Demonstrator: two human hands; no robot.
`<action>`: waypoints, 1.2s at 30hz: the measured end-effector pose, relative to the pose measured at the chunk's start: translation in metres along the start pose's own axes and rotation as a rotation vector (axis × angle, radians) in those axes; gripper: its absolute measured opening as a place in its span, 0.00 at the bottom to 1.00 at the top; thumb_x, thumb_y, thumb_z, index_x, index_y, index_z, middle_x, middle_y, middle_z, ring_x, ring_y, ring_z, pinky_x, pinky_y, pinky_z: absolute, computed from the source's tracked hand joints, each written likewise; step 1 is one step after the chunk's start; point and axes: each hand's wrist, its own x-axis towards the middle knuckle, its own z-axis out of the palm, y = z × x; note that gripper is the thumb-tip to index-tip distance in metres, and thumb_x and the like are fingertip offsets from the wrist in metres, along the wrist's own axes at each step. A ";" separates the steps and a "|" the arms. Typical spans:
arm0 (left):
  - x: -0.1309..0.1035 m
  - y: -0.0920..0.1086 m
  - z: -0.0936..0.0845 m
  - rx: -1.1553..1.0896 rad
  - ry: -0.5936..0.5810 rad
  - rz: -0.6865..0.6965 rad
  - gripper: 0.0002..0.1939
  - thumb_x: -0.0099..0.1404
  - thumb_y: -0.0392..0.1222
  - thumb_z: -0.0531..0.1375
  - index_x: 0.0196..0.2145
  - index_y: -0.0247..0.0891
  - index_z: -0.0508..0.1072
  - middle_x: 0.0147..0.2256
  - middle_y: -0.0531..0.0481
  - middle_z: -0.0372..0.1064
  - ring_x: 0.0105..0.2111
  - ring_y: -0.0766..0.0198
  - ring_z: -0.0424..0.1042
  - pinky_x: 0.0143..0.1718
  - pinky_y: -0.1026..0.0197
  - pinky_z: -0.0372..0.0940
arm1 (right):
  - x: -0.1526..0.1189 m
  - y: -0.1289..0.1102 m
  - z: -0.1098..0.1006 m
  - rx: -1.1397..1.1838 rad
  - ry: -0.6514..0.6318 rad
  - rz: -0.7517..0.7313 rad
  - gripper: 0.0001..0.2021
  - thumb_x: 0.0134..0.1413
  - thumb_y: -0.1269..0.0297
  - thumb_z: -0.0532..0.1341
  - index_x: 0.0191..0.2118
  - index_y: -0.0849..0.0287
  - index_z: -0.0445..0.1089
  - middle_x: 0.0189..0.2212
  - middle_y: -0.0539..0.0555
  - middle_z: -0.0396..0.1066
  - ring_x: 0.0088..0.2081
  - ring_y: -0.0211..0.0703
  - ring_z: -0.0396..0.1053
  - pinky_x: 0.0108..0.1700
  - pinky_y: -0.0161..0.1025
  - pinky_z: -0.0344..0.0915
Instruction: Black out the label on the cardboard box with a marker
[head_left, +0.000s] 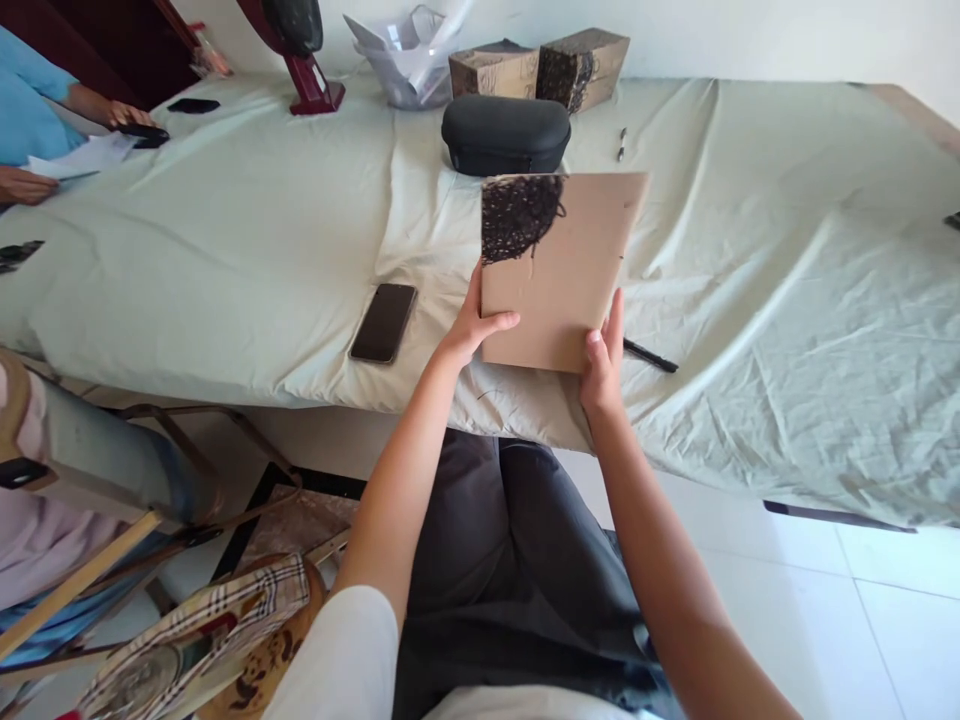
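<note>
Between my two hands I hold up a brown cardboard box (559, 290), its upper left corner scribbled over in black. My left hand (480, 318) grips its left edge, the thumb lying across the face. At the lower right corner my right hand (604, 360) clasps the box, thumb on the front; its other fingers are partly hidden. A black marker pen (651, 355) lies on the cloth just right of that hand. Left of the box rests a dark smartphone (383, 323). A black zippered case (506, 135) stands right behind the box.
A pale green cloth (285, 260) covers the table. Along the back stand a clear plastic basket (409, 75), two cardboard boxes (585, 65) and a dark red stand (315, 95). A small pen (622, 145) lies behind. Another person's hand (124, 115) is at the far left.
</note>
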 end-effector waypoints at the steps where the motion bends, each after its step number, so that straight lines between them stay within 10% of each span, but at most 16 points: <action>1: -0.002 -0.002 0.007 -0.069 0.070 -0.026 0.63 0.42 0.62 0.81 0.71 0.48 0.60 0.68 0.41 0.68 0.71 0.37 0.65 0.71 0.39 0.63 | 0.000 0.000 -0.001 0.022 0.017 0.003 0.49 0.59 0.32 0.66 0.80 0.36 0.47 0.76 0.54 0.59 0.79 0.61 0.54 0.79 0.72 0.48; 7: -0.021 -0.010 0.036 -0.307 0.219 -0.111 0.57 0.46 0.67 0.79 0.68 0.43 0.66 0.66 0.38 0.71 0.71 0.38 0.66 0.70 0.38 0.65 | 0.002 -0.004 0.009 0.138 -0.078 0.051 0.64 0.48 0.37 0.77 0.80 0.33 0.34 0.78 0.57 0.56 0.75 0.59 0.61 0.75 0.68 0.61; 18: -0.041 -0.015 0.036 -0.157 0.126 -0.018 0.69 0.44 0.73 0.78 0.75 0.46 0.58 0.70 0.35 0.65 0.74 0.39 0.61 0.77 0.40 0.54 | -0.001 0.007 0.007 0.153 -0.038 0.019 0.52 0.41 0.38 0.77 0.71 0.40 0.59 0.71 0.55 0.66 0.72 0.61 0.63 0.76 0.65 0.57; 24: -0.053 -0.006 -0.001 0.012 0.226 0.078 0.58 0.58 0.82 0.65 0.76 0.62 0.48 0.75 0.39 0.58 0.75 0.44 0.61 0.72 0.37 0.61 | 0.005 0.010 0.002 0.149 0.115 0.061 0.47 0.38 0.30 0.70 0.66 0.40 0.66 0.63 0.54 0.72 0.67 0.64 0.68 0.72 0.68 0.62; 30: -0.083 0.014 -0.057 0.465 0.474 -0.010 0.38 0.64 0.67 0.70 0.63 0.44 0.70 0.59 0.36 0.78 0.66 0.43 0.73 0.69 0.39 0.65 | 0.011 0.016 -0.007 0.154 0.150 0.093 0.44 0.38 0.31 0.68 0.64 0.38 0.70 0.56 0.53 0.77 0.60 0.63 0.74 0.70 0.65 0.66; 36: -0.091 0.022 -0.053 0.460 0.374 -0.038 0.33 0.66 0.65 0.68 0.60 0.44 0.72 0.56 0.37 0.79 0.59 0.44 0.79 0.64 0.40 0.70 | 0.009 0.016 -0.009 0.231 0.307 0.128 0.38 0.38 0.35 0.67 0.58 0.41 0.76 0.50 0.53 0.78 0.61 0.65 0.73 0.73 0.68 0.62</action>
